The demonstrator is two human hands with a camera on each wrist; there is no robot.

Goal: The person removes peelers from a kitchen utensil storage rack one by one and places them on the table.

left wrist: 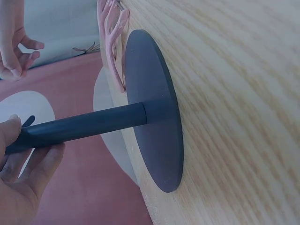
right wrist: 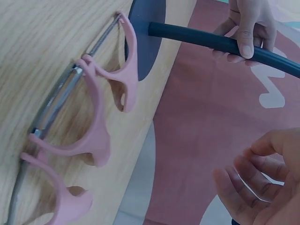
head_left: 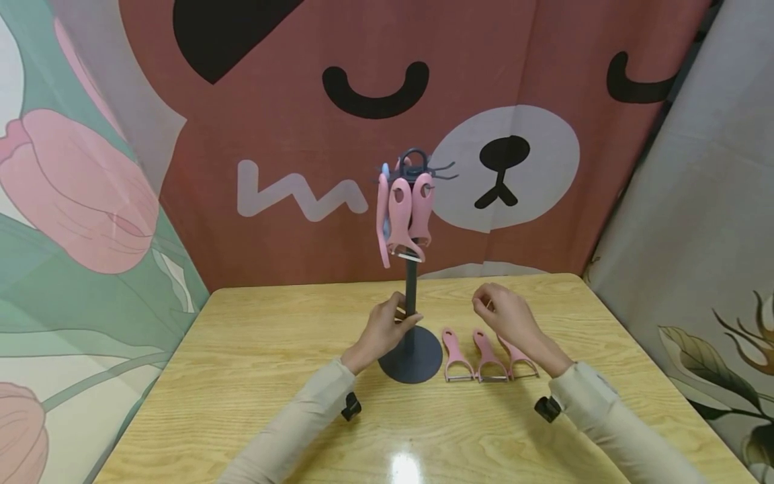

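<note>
A dark stand with a round base (head_left: 411, 366) and upright pole (left wrist: 79, 126) stands on the table. My left hand (head_left: 383, 329) holds the pole low down, thumb on one side and fingers on the other. Pink Y-shaped peelers (head_left: 399, 212) hang from the hooks (head_left: 444, 171) at its top, with a light blue piece (head_left: 385, 218) partly hidden among them. Three more pink peelers (head_left: 456, 356) lie in a row right of the base, blades toward me. Above the rightmost one hovers my right hand (head_left: 510, 319), fingers loosely curled around nothing and partly covering that peeler.
The wood-grain table (head_left: 254, 376) ends at a back edge close to a brown curtain (head_left: 290, 249) with a bear's face. Patterned curtains hang at both sides. Some hooks on the stand's right side stick out bare.
</note>
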